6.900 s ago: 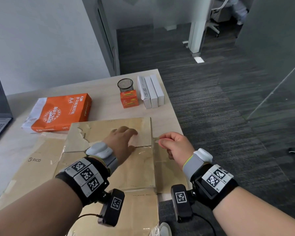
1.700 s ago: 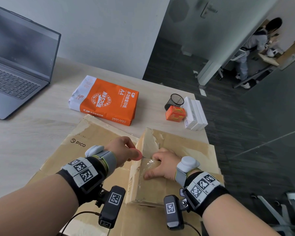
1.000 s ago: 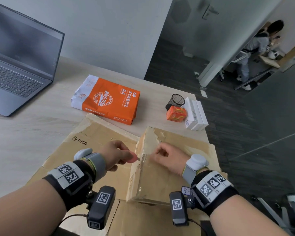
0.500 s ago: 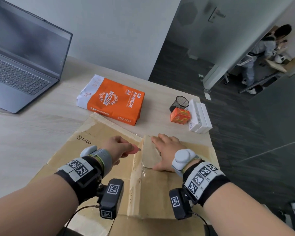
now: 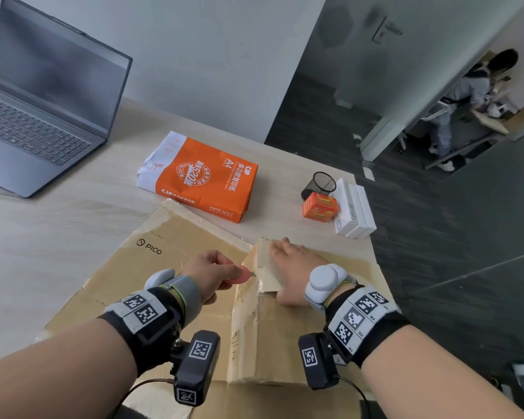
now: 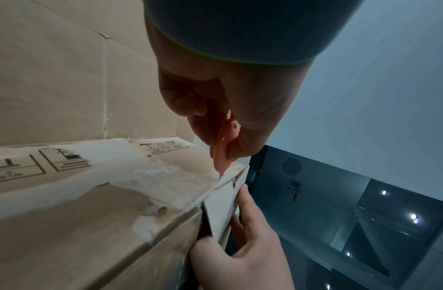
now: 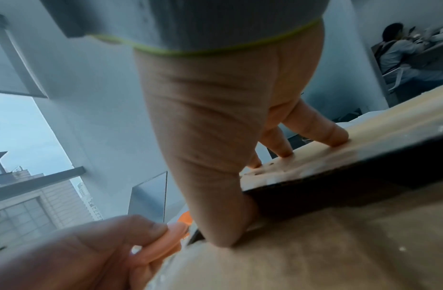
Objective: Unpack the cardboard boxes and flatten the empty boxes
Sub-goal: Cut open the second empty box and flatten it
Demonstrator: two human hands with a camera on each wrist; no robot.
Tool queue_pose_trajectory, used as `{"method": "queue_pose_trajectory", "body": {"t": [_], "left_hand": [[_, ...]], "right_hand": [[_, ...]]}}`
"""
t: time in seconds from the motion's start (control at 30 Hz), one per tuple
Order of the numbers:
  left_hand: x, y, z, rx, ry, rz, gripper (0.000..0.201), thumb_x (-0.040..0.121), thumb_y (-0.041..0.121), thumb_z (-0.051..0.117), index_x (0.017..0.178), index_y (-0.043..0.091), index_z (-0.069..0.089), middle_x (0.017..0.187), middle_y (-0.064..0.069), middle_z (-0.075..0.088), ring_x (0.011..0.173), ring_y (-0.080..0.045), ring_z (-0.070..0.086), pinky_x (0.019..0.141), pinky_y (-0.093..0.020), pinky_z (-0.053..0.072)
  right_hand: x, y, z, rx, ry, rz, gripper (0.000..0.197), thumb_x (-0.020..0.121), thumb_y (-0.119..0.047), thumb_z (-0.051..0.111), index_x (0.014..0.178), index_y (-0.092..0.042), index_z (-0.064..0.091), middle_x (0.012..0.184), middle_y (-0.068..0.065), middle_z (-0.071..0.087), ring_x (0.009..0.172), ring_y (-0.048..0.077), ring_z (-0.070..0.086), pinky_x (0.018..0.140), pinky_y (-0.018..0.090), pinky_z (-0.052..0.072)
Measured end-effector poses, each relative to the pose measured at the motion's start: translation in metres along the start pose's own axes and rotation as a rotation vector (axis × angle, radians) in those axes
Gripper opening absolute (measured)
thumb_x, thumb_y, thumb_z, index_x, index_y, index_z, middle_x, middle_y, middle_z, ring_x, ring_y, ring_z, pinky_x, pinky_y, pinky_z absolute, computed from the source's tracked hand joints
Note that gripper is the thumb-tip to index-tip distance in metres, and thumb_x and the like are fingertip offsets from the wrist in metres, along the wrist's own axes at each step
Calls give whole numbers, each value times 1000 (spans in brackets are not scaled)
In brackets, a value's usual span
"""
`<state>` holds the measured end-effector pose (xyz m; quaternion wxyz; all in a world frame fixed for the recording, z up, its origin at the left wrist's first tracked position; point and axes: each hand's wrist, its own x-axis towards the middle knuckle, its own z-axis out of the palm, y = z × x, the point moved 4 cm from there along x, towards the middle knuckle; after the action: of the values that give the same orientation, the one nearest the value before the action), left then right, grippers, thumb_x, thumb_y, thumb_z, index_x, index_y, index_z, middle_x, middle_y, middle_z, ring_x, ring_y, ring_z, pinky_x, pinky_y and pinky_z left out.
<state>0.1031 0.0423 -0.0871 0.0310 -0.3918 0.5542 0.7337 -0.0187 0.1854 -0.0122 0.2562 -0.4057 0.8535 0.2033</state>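
I see my left hand (image 5: 212,275) pinching a small salmon-pink plastic cutter (image 5: 243,273) between thumb and curled fingers; its short metal tip sits at the top edge of the brown cardboard box (image 5: 263,337), right where a torn strip of clear tape runs; the wrist view shows the cutter (image 6: 221,155) pointing down onto that corner. My right hand (image 5: 291,272) lies flat with fingers straight and slightly spread, pressing a small cardboard flap (image 5: 266,267) down on the box top; the thumb rests against the flap's near edge. The box stands at the near right corner of the pale wooden desk (image 5: 58,231), on top of a flattened brown cardboard sheet printed "PICO" (image 5: 152,258) that spreads toward the near edge. Beyond the sheet, near the middle of the desk, lies an orange and white ream of A4 paper (image 5: 200,176); at the far right corner stand a black mesh pen cup (image 5: 321,184), a small orange carton (image 5: 319,207) touching it, and a row of slim white boxes (image 5: 354,211) just beside them; an open grey laptop (image 5: 43,101) sits at the far left. Past the open door, another person (image 5: 463,101) is bent over a table.
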Motion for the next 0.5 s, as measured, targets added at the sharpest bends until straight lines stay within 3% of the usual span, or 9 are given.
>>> {"method": "queue_pose_trajectory", "body": {"t": [0.17, 0.5], "left_hand": [[-4, -2, 6, 13, -26, 8, 25, 73, 19, 87, 81, 15, 64, 82, -11, 75, 68, -17, 62, 47, -23, 37], [-6, -4, 10, 33, -84, 2, 28, 67, 19, 89, 78, 14, 65, 72, -6, 73, 67, -18, 63, 50, -25, 39]], "right_hand": [[-4, -1, -1, 16, -4, 0, 105, 83, -49, 65, 160, -20, 0, 168, 14, 0, 151, 38, 18, 121, 45, 25], [-2, -1, 1, 12, -19, 31, 106, 81, -43, 67, 160, -20, 0, 168, 15, 0, 150, 39, 18, 121, 46, 26]]}}
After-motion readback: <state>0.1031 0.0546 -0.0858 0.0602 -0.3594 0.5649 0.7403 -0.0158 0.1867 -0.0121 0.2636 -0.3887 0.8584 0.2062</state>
